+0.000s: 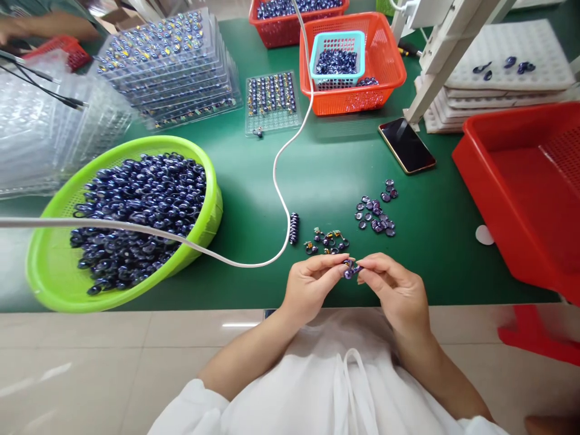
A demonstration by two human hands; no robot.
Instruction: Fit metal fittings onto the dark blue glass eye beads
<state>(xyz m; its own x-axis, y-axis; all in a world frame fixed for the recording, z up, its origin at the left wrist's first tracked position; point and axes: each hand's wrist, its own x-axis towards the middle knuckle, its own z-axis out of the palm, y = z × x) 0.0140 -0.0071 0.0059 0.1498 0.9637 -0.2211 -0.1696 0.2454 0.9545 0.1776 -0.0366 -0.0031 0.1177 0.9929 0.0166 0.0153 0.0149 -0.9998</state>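
Observation:
My left hand (312, 284) and my right hand (393, 289) meet at the near edge of the green table (330, 175). Both pinch one small dark blue glossy part (350, 268) between their fingertips. Just beyond my fingers lie a few parts with yellow bits (327, 240), a short stacked row of dark parts (294, 228), and a loose cluster of flat dark blue pieces (376, 212). At my left a lime green basket (45, 272) holds a heap of the same dark blue parts.
A white cable (276, 181) loops across the table. Stacked clear trays (172, 66), a single filled tray (272, 99), orange baskets (385, 66) with a teal basket (338, 42), a phone (406, 145), a red bin (521, 181) and white foam trays (507, 54) surround the work spot. Another person's hand (27, 27) shows far left.

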